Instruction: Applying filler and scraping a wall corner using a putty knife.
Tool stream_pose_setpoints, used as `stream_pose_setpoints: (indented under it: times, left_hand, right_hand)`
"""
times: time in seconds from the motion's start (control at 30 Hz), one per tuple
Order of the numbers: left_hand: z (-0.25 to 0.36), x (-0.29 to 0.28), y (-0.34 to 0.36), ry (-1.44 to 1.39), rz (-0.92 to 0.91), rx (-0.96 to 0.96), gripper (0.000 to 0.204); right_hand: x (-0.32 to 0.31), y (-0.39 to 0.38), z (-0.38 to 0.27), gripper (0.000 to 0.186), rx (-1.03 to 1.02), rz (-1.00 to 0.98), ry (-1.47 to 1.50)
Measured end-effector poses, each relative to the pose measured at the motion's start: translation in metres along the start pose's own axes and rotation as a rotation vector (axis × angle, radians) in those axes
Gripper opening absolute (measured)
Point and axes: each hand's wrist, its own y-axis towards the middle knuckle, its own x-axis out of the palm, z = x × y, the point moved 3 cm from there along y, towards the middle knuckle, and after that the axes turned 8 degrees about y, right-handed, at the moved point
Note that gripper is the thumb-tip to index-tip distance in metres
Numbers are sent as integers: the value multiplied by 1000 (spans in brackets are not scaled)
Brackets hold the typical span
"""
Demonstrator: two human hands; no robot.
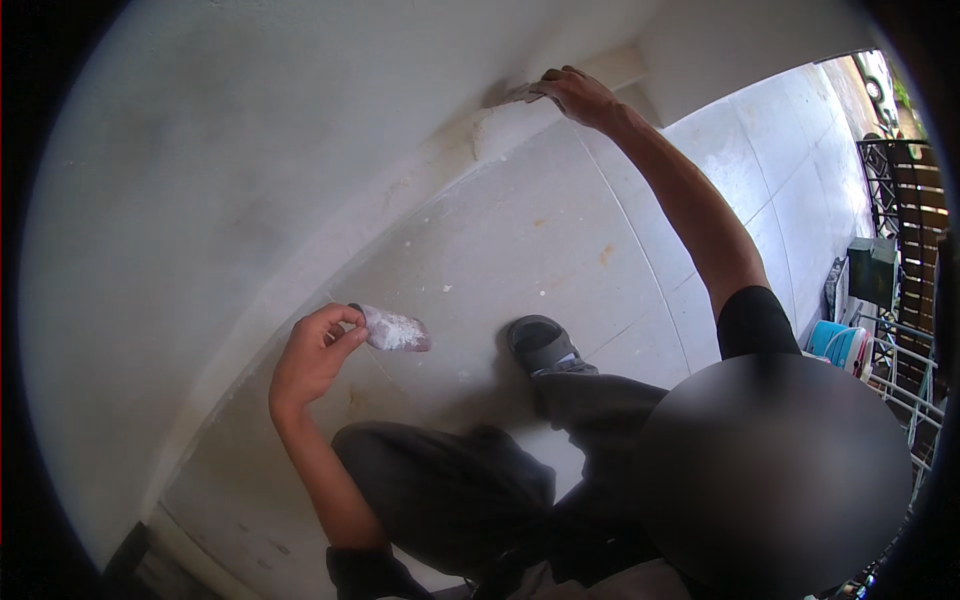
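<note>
My left hand (320,355) pinches a flat blade (398,330) by its darker edge, with white paste on its face, above the tiled floor. My right hand (590,98), reaching out at the upper middle, grips a thin flat scraper (520,94) against the lower part of the white wall (250,120), at the pale raised strip (470,150) along its foot. That strip has beige patches and rough marks.
The floor (500,240) has pale tiles with spots. My foot in a grey sandal (535,340) and bent legs are below. At the right stand a blue-and-white bucket (840,345), a dark box (872,270), metal racks (905,390) and a slatted fence (915,205).
</note>
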Motion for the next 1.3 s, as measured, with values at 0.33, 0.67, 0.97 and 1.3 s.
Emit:
stream_pose_setpoints:
  times: [0.33,0.67,0.97,1.3]
  left_hand:
    - [6,1,2,18,-16,0,11]
    - [8,4,3,32,-17,5,12]
    - [2,1,3,40,24,10,14]
    - [4,0,-1,96,46,-32,15]
  right_hand:
    - [-17,8,-20,30,-6,97,98]
    - [-10,-1,-18,28,-5,69,93]
    - [-12,9,-24,31,-14,-26,30]
    - [0,-17,-31,28,-76,-32,66]
